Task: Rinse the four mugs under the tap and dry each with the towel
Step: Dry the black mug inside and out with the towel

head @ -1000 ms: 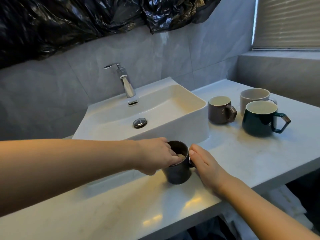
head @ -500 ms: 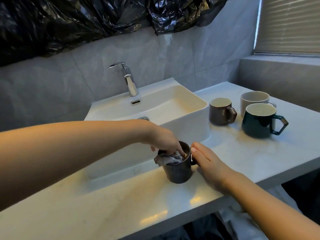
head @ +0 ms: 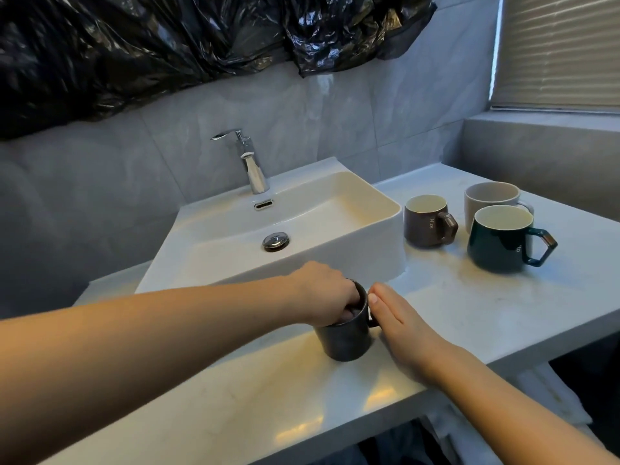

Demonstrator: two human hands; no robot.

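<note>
A pale stone counter runs along a grey tiled wall, with crumpled black plastic sheeting hanging across the top of the wall and a closed blind at the right. A white basin sits on the counter; its bowl holds nothing but the metal drain plug, and the chrome tap behind it shows no running water.

At the front edge of the counter, just before the basin, a dark mug stands upright. The left hand reaches into its mouth from above, fingers curled down inside; something pale shows between the fingers and the mug wall, but whether it is the towel cannot be told. The right hand lies with straight fingers against the mug's handle side, touching it without wrapping round it.

Well apart to the right stand three more mugs, all upright and showing pale, empty insides: a brown mug marked "Nice", a grey mug behind, and a dark green mug just in front of the grey one.
</note>
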